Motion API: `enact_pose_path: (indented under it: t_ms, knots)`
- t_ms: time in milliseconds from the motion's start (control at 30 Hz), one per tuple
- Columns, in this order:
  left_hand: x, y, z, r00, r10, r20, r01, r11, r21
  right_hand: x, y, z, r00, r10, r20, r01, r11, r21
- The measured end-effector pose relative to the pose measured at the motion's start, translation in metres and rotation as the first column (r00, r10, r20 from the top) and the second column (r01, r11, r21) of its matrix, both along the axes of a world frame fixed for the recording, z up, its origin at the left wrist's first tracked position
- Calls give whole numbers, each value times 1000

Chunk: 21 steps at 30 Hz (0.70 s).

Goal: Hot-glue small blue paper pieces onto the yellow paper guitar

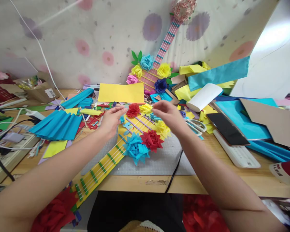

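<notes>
A yellow paper guitar (103, 164) lies on a grey cutting mat (159, 161), decorated with blue (135, 149), red (151, 140) and yellow paper flowers. My left hand (111, 119) reaches over the guitar's body with fingers pinched beside a small red flower (133, 110); what it holds is too small to make out. My right hand (168, 115) is closed in a pinch next to a small yellow flower (145, 108), apparently touching it.
A pink paper guitar (159, 54) with flowers leans on the wall behind. A yellow sheet (120, 92), folded blue paper fans (56, 127), scissors (195, 125), a phone (227, 129) on a white keyboard (241, 154), cardboard and paper scraps crowd the wooden table.
</notes>
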<state>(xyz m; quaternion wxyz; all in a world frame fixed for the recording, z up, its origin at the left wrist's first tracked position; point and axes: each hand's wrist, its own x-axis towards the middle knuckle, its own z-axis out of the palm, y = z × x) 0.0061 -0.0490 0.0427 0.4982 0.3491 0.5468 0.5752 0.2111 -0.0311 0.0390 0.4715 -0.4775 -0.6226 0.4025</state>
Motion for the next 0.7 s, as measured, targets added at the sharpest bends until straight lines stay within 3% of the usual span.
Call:
enact_pose_path:
  t_ms: [133, 267, 333, 700]
  knots:
    - [1, 1, -2, 970, -59, 236, 67, 997, -27, -51, 3, 5, 961, 139, -238, -202, 944, -262]
    - [-4, 1, 1, 936, -79, 342, 101, 994, -48, -82, 4, 9, 854, 145, -500, -389, 815, -429]
    - [-7, 0, 2, 929, -62, 364, 90, 994, -60, -92, 4, 10, 821, 115, -560, -422, 783, -457]
    - [-11, 4, -12, 903, -22, 429, 78, 990, -114, -114, 2, 5, 830, -18, -558, -318, 806, -499]
